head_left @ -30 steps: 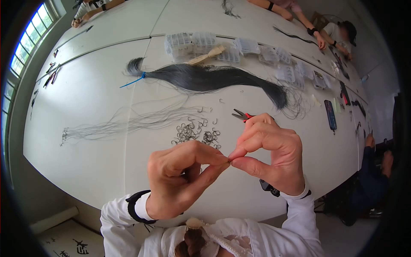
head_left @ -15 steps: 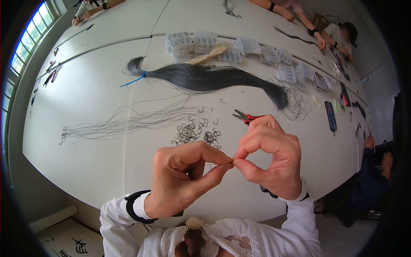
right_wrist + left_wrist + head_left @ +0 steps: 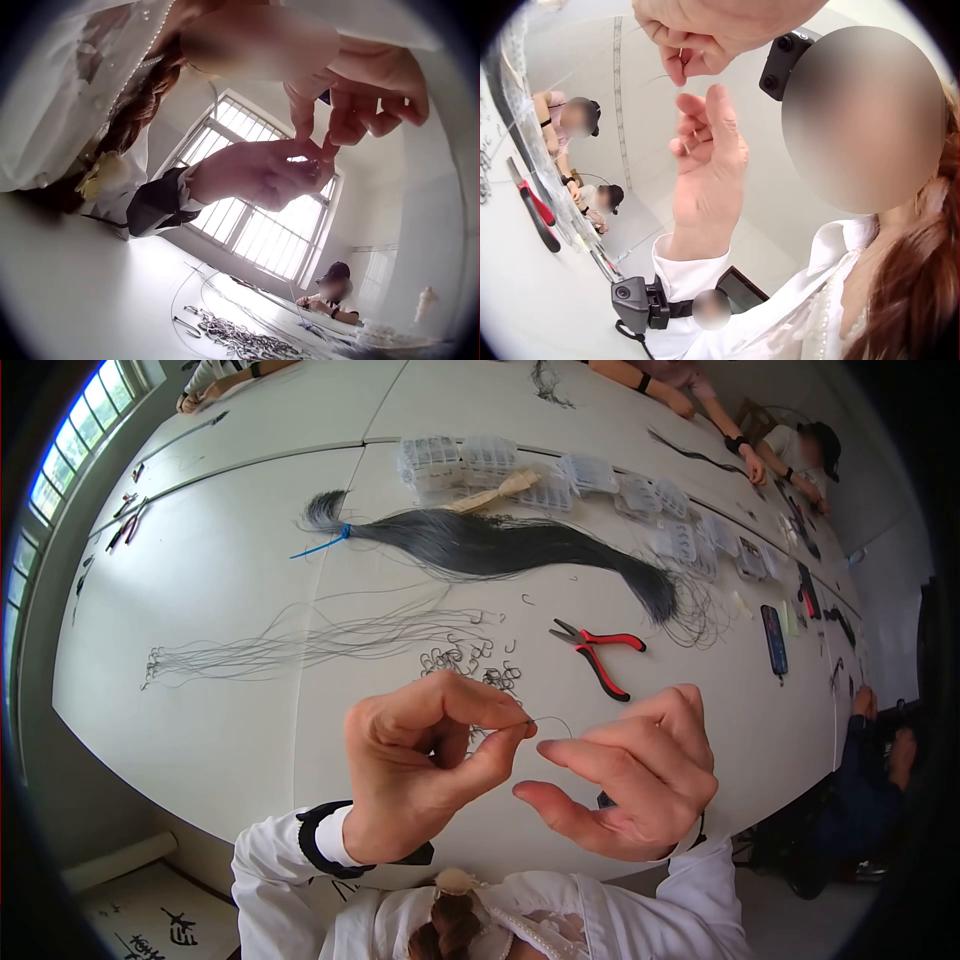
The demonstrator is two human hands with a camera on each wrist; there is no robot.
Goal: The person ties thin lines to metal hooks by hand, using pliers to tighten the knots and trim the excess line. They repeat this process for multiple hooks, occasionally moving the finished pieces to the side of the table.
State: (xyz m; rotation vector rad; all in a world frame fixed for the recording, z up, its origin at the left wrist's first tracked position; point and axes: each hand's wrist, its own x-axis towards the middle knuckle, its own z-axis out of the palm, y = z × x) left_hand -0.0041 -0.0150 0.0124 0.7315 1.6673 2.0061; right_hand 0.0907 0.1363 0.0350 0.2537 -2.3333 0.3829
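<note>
In the head view, counting clock hours from the left hand [image 3: 415,780], two bare hands work over the white surface [image 3: 210,730]. The left hand pinches one thin dark strand [image 3: 555,719] between thumb and fingertips, and its free end curves out at two o'clock. The right hand [image 3: 630,785], at three o'clock, holds nothing, its thumb and forefinger parted in a narrow gap close to that end. One pair of red-handled pliers [image 3: 583,641] lies between one and two o'clock; a second pair of pliers [image 3: 125,532] is far off at ten. Just past twelve is a heap of hooks [image 3: 455,660], too many to count and partly covered by the left hand. One spread of fine lines [image 3: 250,652] lies at ten, nearer than the second pair. Beyond the heap stretches one dark bundle [image 3: 480,545] with one blue tie [image 3: 346,532], then several clear boxes [image 3: 490,455], overlapping too much to count. One phone [image 3: 774,638] is at two. In the left wrist view, the left hand is at twelve, pinching, with the right hand's separated fingers below; two people are at nine and ten. In the right wrist view, the fingertips overlap, so contact cannot be told; one person in a cap [image 3: 337,271] is at five, and one barred window [image 3: 251,229] stands behind the hands.
</note>
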